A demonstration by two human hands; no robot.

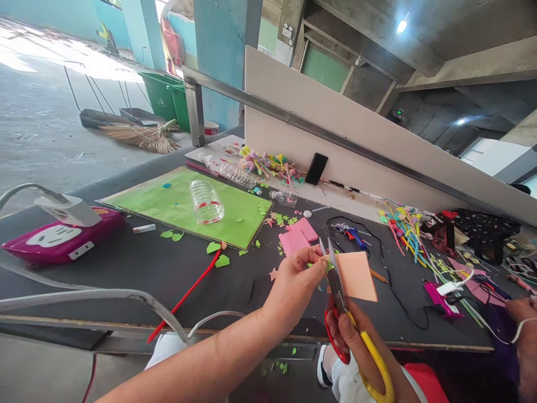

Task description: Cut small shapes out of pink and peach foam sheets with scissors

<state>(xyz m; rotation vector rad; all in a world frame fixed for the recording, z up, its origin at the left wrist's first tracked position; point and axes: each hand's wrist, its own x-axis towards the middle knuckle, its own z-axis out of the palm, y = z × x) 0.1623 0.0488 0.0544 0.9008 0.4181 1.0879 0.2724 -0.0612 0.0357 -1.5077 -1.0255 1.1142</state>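
Observation:
My right hand (356, 336) is closed around the handles of a pair of scissors (337, 286), one loop red and the other yellow. The blades point up and stand slightly apart. Between the fingertips of my left hand (293, 277) a small piece of green paper (329, 265) is pinched, right at the blades. Just behind the scissors lies a peach paper pad (358, 276). Pink paper sheets (297, 236) rest beyond my left hand, with green star-shaped cutouts (289, 219) and scraps scattered around them.
A green sheet (168, 204) bears a cut clear plastic bottle (205, 201). A magenta power strip (62, 238) sits at left, another magenta socket (442, 299) at right. A glue gun (356, 238) with black cord lies behind the pad. Another person's hand (522, 313) is at far right.

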